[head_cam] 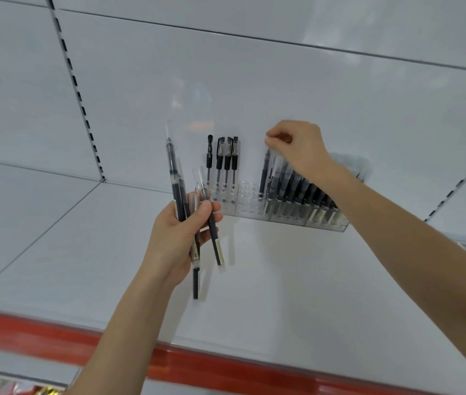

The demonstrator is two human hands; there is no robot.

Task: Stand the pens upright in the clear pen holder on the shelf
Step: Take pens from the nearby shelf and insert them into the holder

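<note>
The right hand (297,146) is seating one pen (263,175) in the clear pen holder (244,202) at the far side of the shelf (283,280). Its fingers (271,142) pinch the pen's top. The pen stands nearly vertical with its top leaning a little right and its lower end down among the holes. The left hand (177,238) grips a fanned bundle of spare pens (175,181), nearer and to the left, pointing up and away. Next, I'd judge: release, pull one from the bundle, and aim it at the bare middle holes.
</note>
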